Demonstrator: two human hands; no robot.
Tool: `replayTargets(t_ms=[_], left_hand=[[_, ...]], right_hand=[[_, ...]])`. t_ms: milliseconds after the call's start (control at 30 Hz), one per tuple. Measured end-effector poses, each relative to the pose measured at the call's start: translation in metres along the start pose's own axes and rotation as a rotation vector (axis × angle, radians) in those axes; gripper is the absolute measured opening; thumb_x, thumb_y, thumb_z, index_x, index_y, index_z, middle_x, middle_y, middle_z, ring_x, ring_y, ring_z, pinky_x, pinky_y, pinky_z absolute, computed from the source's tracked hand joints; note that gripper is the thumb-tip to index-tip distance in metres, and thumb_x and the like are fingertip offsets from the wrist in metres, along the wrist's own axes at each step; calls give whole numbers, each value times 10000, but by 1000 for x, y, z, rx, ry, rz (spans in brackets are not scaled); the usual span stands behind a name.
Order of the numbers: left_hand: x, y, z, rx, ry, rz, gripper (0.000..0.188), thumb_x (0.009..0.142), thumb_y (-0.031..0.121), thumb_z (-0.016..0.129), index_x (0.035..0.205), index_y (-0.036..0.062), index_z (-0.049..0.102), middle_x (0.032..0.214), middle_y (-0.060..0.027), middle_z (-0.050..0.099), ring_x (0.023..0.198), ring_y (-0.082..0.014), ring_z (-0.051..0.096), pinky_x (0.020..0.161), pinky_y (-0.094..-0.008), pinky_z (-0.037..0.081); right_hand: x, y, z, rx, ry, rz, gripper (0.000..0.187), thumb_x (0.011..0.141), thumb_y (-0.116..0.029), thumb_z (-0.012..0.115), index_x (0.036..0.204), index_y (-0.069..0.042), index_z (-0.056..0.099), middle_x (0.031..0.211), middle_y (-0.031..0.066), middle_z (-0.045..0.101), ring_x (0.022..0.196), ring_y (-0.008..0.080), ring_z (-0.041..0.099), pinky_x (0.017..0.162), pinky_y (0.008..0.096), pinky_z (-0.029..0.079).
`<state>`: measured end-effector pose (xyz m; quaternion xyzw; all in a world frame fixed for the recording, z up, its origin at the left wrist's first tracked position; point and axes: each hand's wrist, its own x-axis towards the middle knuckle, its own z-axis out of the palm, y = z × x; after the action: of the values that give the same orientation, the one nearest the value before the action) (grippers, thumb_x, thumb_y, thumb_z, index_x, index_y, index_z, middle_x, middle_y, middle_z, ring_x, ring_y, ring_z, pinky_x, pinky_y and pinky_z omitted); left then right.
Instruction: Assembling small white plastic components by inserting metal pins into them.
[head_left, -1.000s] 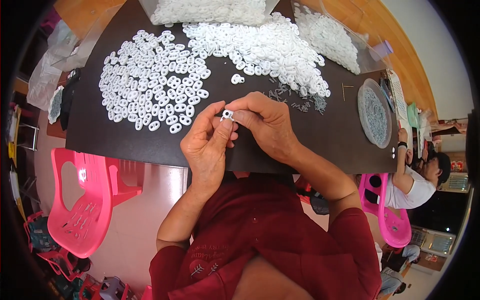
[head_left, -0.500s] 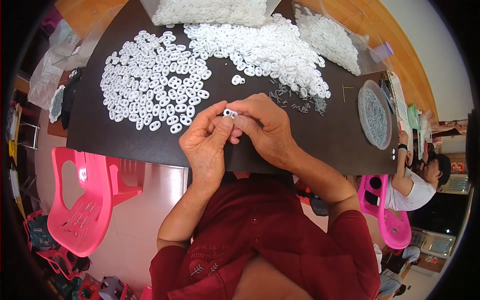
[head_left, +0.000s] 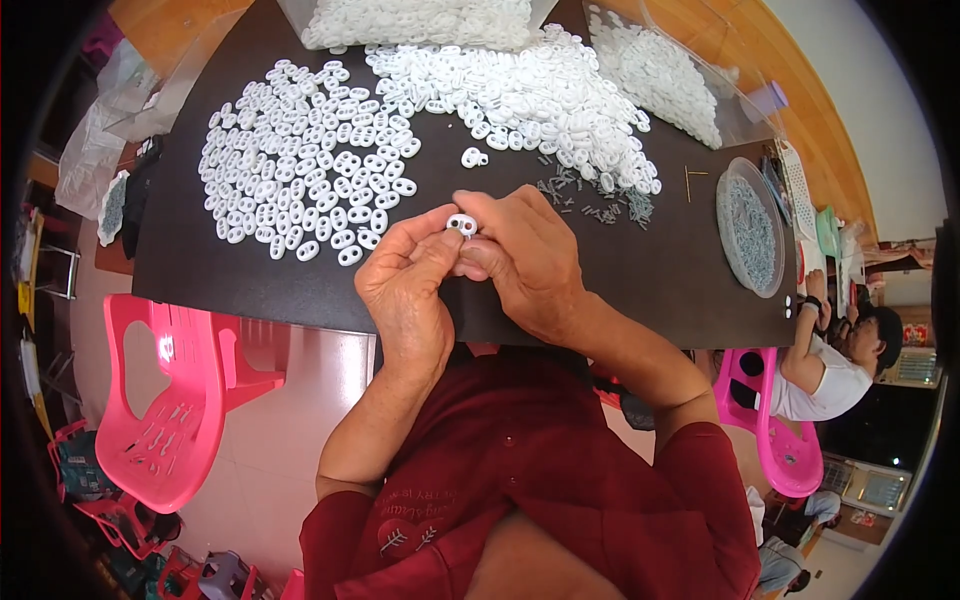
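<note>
White plastic piece point(head_left: 461, 224), small and oval with two holes, is pinched between both hands just above the near edge of the dark table point(head_left: 250, 290). Left hand point(head_left: 405, 285) grips it from below with thumb and forefinger; right hand point(head_left: 520, 255) closes over it from the side, fingertips bearing on its top, apparently to steady it for close work. Whether anything is being pushed into it cannot be told. Just beyond the hands, small grey pins point(head_left: 590, 195) lie scattered within easy reach. Spread white pieces point(head_left: 300, 165) lie singly to the left, a denser heap point(head_left: 530, 95) to the right, likely kept apart as two lots. A round dish of grey parts point(head_left: 750, 230) sits far right.
</note>
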<state>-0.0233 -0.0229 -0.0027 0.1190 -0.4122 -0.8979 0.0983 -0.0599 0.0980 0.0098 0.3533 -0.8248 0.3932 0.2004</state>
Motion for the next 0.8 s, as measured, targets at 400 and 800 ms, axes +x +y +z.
replayTargets(t_ms=[400, 800], left_hand=[[-5, 2, 0, 84, -69, 37, 185, 862, 9, 588, 1028, -72, 603, 829, -89, 632, 673, -98, 561, 656, -210, 475], [-8, -9, -7, 397, -107, 423, 198, 874, 65, 601, 1054, -6, 643, 828, -4, 555, 749, -70, 494, 670, -192, 412]], right_hand=[[-4, -4, -3, 210, 61, 268, 268, 669, -27, 671, 931, -74, 646, 774, 37, 594, 691, 197, 511, 623, 315, 430], [-8, -13, -6, 267, 73, 248, 299, 710, 8, 707, 1002, -22, 652, 846, 38, 618, 691, 104, 522, 602, 222, 435]])
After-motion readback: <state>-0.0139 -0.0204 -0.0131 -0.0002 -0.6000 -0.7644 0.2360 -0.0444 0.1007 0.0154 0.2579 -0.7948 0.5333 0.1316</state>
